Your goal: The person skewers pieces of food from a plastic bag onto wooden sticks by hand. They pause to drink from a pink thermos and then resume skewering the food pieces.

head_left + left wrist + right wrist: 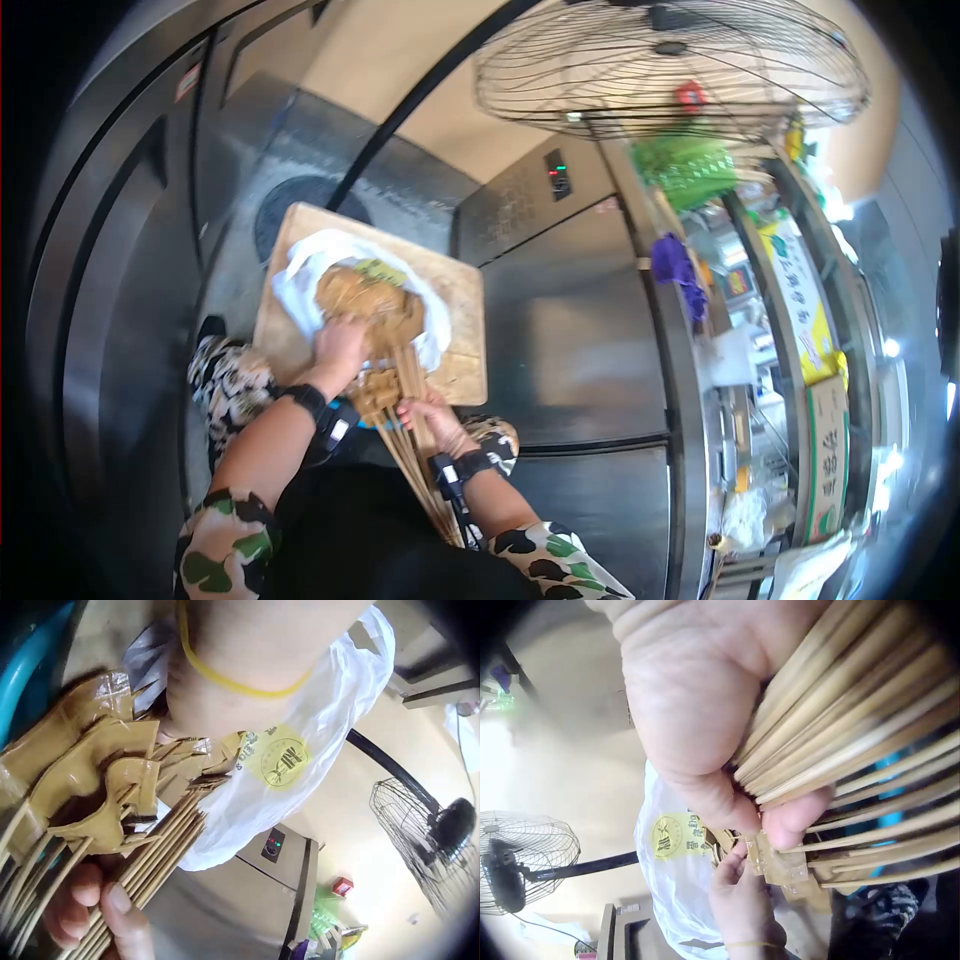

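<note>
Folded brown sheets lie in a white plastic bag with a yellow printed label. My left hand reaches into the bag; in the right wrist view its thumb and fingers pinch the edge of a brown piece. My right hand grips a bundle of thin wooden sticks, with the thumb laid along them. More sticks, threaded through folded brown pieces, hang beside that bundle near the right fingers. The left fingertips are hidden in the left wrist view.
Under the bag is a wooden board. A blue rim shows below the skewered pieces. A steel cabinet and crowded shelves stand to the right, with a wire fan above.
</note>
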`<state>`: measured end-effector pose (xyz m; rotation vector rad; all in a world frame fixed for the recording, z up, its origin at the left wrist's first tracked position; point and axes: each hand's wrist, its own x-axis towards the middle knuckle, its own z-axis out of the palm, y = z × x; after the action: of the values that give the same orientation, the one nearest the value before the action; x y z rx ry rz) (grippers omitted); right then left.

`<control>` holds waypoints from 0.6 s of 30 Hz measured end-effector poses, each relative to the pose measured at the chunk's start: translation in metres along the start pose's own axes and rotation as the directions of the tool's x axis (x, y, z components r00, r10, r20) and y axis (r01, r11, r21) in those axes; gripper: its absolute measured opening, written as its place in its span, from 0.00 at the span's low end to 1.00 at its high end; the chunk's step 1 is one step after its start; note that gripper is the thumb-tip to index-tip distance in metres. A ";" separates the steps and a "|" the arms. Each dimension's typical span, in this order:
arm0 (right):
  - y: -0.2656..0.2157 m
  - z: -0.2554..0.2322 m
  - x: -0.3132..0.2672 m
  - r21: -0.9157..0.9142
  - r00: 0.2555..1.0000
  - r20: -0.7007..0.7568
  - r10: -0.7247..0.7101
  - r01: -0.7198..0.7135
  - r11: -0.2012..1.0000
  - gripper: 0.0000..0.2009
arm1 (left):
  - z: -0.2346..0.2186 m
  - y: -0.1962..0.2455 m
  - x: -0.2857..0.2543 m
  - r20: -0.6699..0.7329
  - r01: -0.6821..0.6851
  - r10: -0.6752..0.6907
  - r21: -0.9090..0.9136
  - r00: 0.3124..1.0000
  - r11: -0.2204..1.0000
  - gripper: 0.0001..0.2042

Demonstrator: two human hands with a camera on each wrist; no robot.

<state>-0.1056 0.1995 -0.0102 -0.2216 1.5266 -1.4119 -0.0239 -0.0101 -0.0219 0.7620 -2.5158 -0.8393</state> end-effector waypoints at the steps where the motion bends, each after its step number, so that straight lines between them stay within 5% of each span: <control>1: 0.002 0.000 0.001 0.027 1.000 0.007 -0.006 0.006 1.000 0.10 | -0.002 0.001 -0.001 -0.034 -0.003 0.001 -0.070 0.999 0.998 0.11; 8: 0.004 0.004 0.000 0.059 1.000 0.010 -0.015 0.014 0.998 0.09 | 0.013 -0.022 0.005 0.026 0.158 -0.163 -0.442 0.986 0.883 0.08; 10: 0.007 0.002 0.003 0.060 0.999 0.031 -0.027 0.025 0.998 0.09 | 0.034 -0.041 0.012 0.027 0.139 -0.159 -0.648 0.987 0.749 0.07; 13: 0.008 0.004 0.003 0.040 0.999 0.035 -0.016 0.015 0.999 0.10 | 0.031 -0.045 0.016 0.040 0.083 -0.115 -0.915 0.993 0.394 0.07; 16: 0.009 0.005 0.002 0.047 0.998 0.020 -0.060 0.059 0.997 0.07 | -0.002 -0.029 0.009 0.191 0.224 -0.192 -0.961 0.963 0.165 0.08; 18: 0.014 0.005 0.007 0.069 0.998 0.006 -0.067 0.066 0.995 0.09 | -0.004 -0.036 0.007 0.260 0.270 -0.114 -0.960 0.959 0.077 0.12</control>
<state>-0.0980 0.1958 -0.0244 -0.2381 1.4731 -1.5114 -0.0145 -0.0406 -0.0411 0.4723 -1.1872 -2.3570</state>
